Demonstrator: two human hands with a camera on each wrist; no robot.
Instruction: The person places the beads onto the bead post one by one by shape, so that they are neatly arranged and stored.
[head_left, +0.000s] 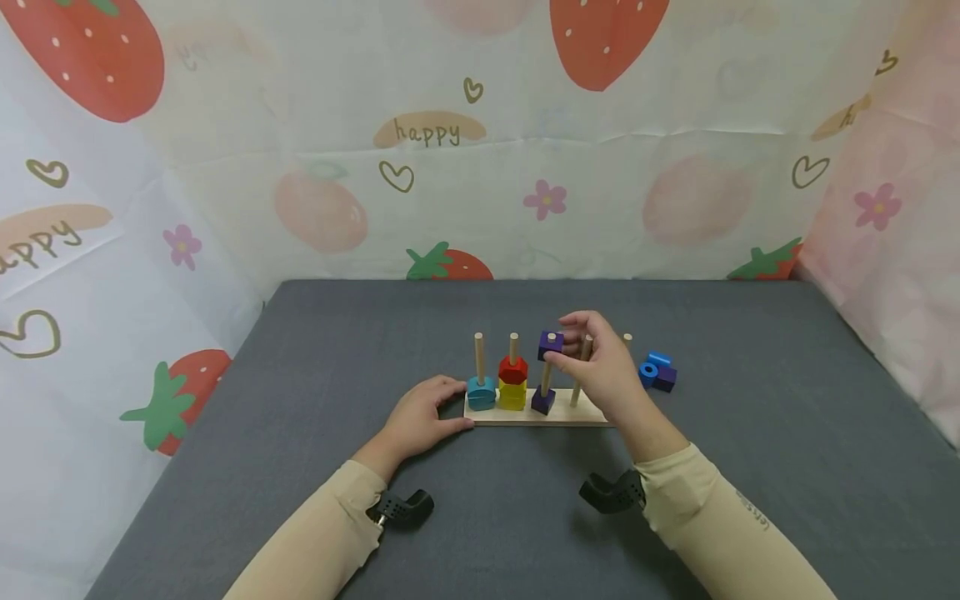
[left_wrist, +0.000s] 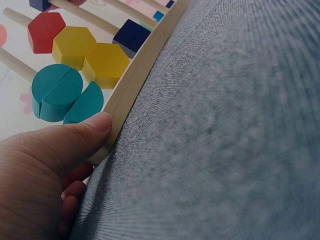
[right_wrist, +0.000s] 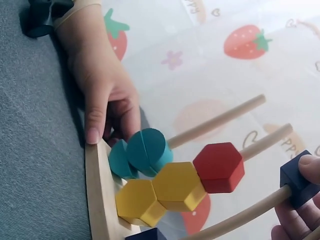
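Note:
A wooden peg board (head_left: pixel 555 418) lies on the table with several upright pegs. My left hand (head_left: pixel 423 419) grips its left end, thumb (left_wrist: pixel 100 122) at the front edge and fingers behind. My right hand (head_left: pixel 603 367) pinches a dark purple-blue square block (head_left: pixel 551 344) threaded on the top of the third peg; the peg tip shows through its hole. At that peg's foot sits another dark block (head_left: pixel 543 401). Teal half-round pieces (left_wrist: pixel 57 92) are on the first peg. The second peg bears yellow hexagons (right_wrist: pixel 180 186) with a red hexagon (right_wrist: pixel 219 167) above.
Right of the board, partly behind my right hand, lie loose pieces: a blue round block (head_left: pixel 648 375), a blue piece (head_left: pixel 659 358) and a dark square block (head_left: pixel 664 379). A grey cloth (head_left: pixel 360 325) covers the table. Printed fabric (head_left: pixel 465 200) hangs behind and at both sides.

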